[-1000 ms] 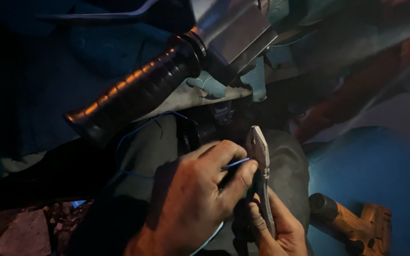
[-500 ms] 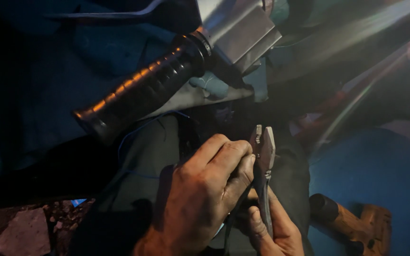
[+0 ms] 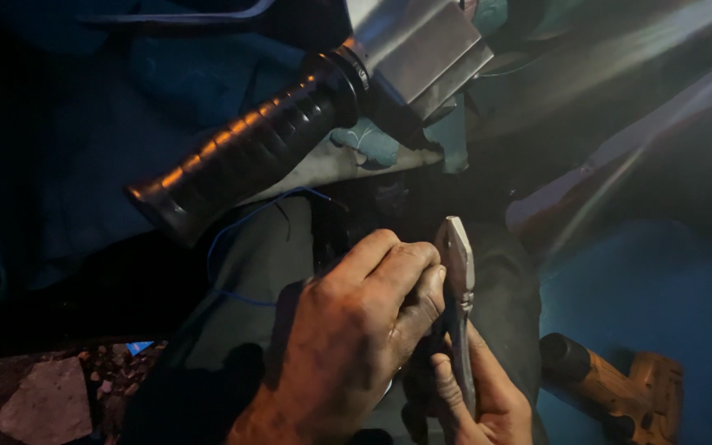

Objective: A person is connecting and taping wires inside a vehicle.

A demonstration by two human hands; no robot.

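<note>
- Head view: the left hand (image 3: 356,346) sits low in the middle of the frame, fingers curled and pinched against the metal head of the pliers (image 3: 457,272).
- The right hand (image 3: 475,395) is just beneath and partly hidden, wrapped around the pliers' handles, the tool standing nearly upright with its nose pointing up.
- A thin blue wire (image 3: 232,239) loops over grey cloth to the left of the hands.
- Above them a black ribbed handlebar grip (image 3: 249,152) slants down to the left from a shiny metal housing (image 3: 414,41).
- An orange-brown power tool (image 3: 620,391) lies at the lower right.
- Stones (image 3: 39,404) lie on the ground at the lower left.
</note>
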